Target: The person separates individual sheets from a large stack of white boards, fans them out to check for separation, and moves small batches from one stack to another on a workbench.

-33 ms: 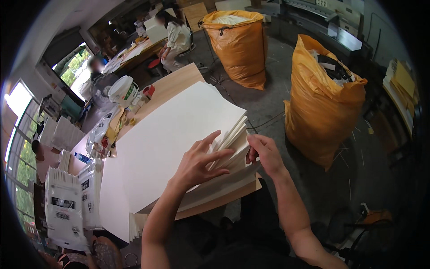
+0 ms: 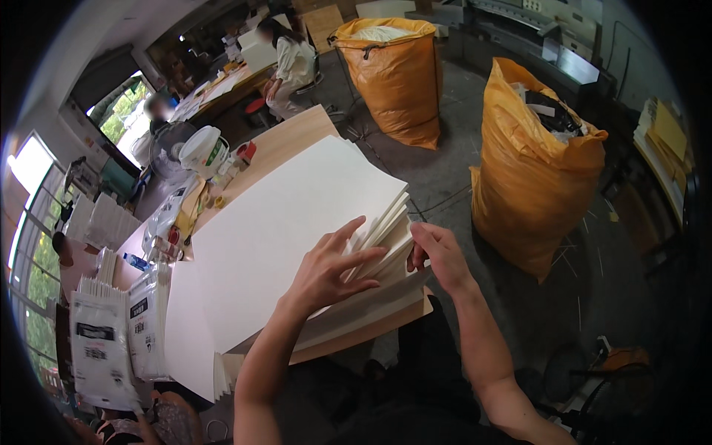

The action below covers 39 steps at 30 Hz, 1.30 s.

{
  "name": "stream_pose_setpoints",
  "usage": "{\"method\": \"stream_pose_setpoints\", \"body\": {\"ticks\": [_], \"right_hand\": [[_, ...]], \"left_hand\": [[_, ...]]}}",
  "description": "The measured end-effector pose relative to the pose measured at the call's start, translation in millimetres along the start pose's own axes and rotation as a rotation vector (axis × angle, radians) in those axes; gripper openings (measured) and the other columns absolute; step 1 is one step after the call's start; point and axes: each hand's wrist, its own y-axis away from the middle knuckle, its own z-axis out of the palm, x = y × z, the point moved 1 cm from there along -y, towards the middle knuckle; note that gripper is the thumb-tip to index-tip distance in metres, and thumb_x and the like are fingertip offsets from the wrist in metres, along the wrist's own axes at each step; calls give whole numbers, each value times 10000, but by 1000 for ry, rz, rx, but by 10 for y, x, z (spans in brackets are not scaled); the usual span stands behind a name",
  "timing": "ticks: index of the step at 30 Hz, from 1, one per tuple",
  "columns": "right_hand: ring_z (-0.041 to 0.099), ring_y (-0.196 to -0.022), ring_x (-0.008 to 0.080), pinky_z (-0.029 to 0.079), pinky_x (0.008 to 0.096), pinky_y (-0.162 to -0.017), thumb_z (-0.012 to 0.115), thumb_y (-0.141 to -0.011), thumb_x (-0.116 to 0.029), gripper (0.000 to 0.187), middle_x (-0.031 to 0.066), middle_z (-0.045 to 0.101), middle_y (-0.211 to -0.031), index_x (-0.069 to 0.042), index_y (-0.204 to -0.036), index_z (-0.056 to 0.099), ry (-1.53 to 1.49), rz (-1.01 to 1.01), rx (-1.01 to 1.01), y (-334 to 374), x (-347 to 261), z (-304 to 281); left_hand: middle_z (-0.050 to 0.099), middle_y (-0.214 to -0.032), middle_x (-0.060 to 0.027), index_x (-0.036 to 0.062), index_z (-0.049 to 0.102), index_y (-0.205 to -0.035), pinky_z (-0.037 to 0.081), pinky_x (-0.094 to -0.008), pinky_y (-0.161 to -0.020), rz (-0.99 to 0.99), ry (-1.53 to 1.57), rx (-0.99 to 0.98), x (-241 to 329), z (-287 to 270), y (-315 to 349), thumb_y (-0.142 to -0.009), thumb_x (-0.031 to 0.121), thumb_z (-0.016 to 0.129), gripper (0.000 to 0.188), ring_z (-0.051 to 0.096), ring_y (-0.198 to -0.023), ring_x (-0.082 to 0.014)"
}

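Observation:
A thick stack of large white paper sheets point(image 2: 282, 215) lies on the wooden table in front of me. Its near right edge is fanned into several lifted layers. Over this fanned edge rests my left hand point(image 2: 334, 263), fingers spread and touching the sheets, gripping nothing. At the stack's right corner my right hand point(image 2: 436, 252) is closed, its thumb and fingers pinching the edge of some sheets point(image 2: 400, 236). How many sheets it pinches is hidden.
Two orange sacks point(image 2: 538, 170) stand on the floor to the right and far side. A white bucket point(image 2: 202, 150) and a red tape dispenser point(image 2: 245, 151) sit on the table. Plastic-wrapped packs point(image 2: 100, 348) are at left, near another person's arm. Two people sit farther back.
The plastic-wrapped packs at the left have shifted slightly leftward, near the other person's arm. My hands and the paper stack look the same.

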Motion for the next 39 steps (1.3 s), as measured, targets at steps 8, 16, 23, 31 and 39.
{"method": "stream_pose_setpoints", "body": {"ticks": [8, 16, 23, 31, 39], "right_hand": [[608, -582, 120, 431, 266, -543, 594, -1028, -257, 358, 8, 575, -609, -92, -712, 564, 639, -299, 174, -22, 152, 35], [637, -591, 156, 451, 276, -564, 592, -1040, -234, 364, 38, 618, -631, -80, -711, 607, -228, 52, 41, -58, 104, 40], [634, -586, 174, 459, 275, -577, 562, -1044, -209, 350, 56, 599, -612, -76, -721, 586, -206, 58, 39, -57, 116, 45], [578, -556, 120, 413, 257, -526, 619, -1028, -257, 348, 13, 570, -614, -92, -724, 578, 20, -21, 90, -18, 131, 66], [625, -577, 146, 417, 271, -534, 609, -1028, -241, 363, 23, 590, -609, -103, -694, 573, -202, 62, 31, -72, 82, 61]], "left_hand": [[373, -1622, -213, 413, 639, -1380, 587, -465, -939, 4, -48, -51, 73, -5, -25, -892, 68, 719, 602, 633, -1209, -399], [409, -1604, -183, 357, 691, -1264, 581, -468, -942, -18, -34, -8, 128, -27, 3, -790, 270, 872, 514, 624, -1228, -413], [460, -1572, -165, 375, 698, -1275, 577, -465, -964, -20, -10, 17, 46, 17, 20, -755, 309, 902, 562, 630, -1226, -409], [436, -1592, -198, 369, 686, -1322, 546, -473, -1025, -72, 52, 14, 86, 19, 35, -861, 65, 747, 555, 593, -1300, -423], [465, -1565, -183, 339, 708, -1245, 565, -466, -987, -53, 13, 11, 138, -12, 18, -734, 205, 902, 562, 611, -1259, -413]]}}
